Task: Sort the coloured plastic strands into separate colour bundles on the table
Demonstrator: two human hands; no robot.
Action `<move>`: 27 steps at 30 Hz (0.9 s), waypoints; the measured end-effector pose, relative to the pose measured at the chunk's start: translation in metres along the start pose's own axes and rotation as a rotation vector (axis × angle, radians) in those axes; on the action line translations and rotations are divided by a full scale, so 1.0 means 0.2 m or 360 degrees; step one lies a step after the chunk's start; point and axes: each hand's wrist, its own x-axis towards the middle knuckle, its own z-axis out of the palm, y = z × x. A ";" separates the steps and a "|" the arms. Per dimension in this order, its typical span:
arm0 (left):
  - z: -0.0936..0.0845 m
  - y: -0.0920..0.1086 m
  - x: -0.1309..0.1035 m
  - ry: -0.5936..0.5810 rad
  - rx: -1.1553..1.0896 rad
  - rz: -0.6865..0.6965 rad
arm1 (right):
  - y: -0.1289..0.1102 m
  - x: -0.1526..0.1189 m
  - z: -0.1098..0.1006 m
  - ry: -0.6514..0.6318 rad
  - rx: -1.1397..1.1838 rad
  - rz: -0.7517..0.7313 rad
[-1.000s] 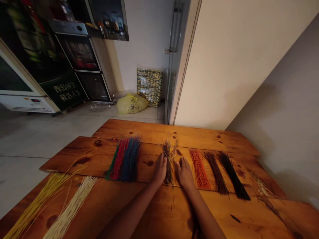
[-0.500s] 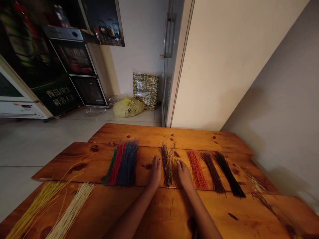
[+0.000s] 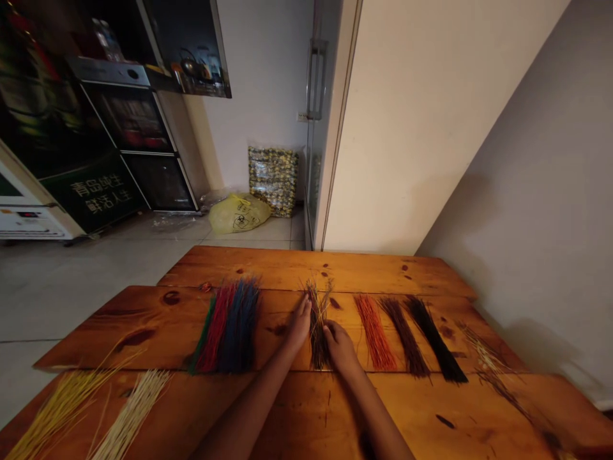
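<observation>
A bundle of thin mixed-colour strands [image 3: 318, 332] lies lengthwise on the wooden table [image 3: 282, 409], between my two hands. My left hand [image 3: 300, 321] rests against the bundle's left side, its fingers extended and nothing gripped. On the right side, my right hand [image 3: 339, 345] touches the lower half of the bundle with thumb and fingertips; its fingers are bent and partly hidden. Loose strands fan out at the bundle's top end. Left of my hands lie blue [image 3: 242, 332], red [image 3: 216, 329] and green [image 3: 201, 342] bundles side by side.
Orange [image 3: 376, 332], dark brown [image 3: 405, 335] and black [image 3: 437, 338] bundles lie to the right, with loose strands [image 3: 491, 364] beyond. Yellow [image 3: 60, 412] and cream [image 3: 131, 415] strands lie front left. A yellow bag [image 3: 239, 214] sits on the floor behind the table.
Both hands have moved inward to touch the mixed bundle, which looks narrower at its middle. The view has shifted slightly.
</observation>
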 end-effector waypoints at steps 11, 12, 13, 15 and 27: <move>-0.04 0.03 0.12 -0.0161 0.0459 0.0468 | -0.01 -0.03 0.03 0.0068 -0.0169 0.0062; -0.04 0.03 0.13 -0.0151 0.0475 0.0470 | -0.02 -0.02 0.02 0.0071 -0.0182 0.0065; -0.04 0.03 0.13 -0.0136 0.0485 0.0467 | -0.02 -0.02 0.01 0.0076 -0.0197 0.0069; -0.03 0.03 0.11 -0.0095 0.0491 0.0450 | -0.02 -0.03 -0.02 0.0091 -0.0228 0.0080; -0.04 0.00 -0.24 -0.0015 0.0412 0.0208 | 0.06 -0.25 -0.06 0.0201 -0.0981 -0.0047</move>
